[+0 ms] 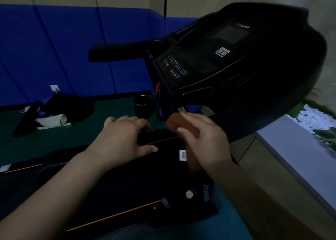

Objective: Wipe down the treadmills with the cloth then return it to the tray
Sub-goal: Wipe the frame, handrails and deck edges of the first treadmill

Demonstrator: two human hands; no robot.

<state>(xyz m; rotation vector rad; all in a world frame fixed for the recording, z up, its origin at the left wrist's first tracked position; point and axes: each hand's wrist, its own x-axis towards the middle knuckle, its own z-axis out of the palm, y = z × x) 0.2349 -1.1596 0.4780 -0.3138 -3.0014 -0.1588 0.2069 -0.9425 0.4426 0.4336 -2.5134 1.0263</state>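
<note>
A black treadmill fills the view, its console [223,57] tilted at the upper right and its motor cover [145,176] below my arms. My right hand [205,139] grips a brown cloth [179,124] just under the console, beside the upright post. My left hand [123,136] lies palm down on the front of the dark cover, fingers spread and its thumb stretched out to the right. A loose end of the cloth hangs below my right palm. The tray is not in view.
A black cup [142,107] stands on the green floor behind my left hand. A heap of dark clothes and a white bag [52,112] lies at the left by the blue wall padding [54,48]. A grey ledge [298,148] runs along the right.
</note>
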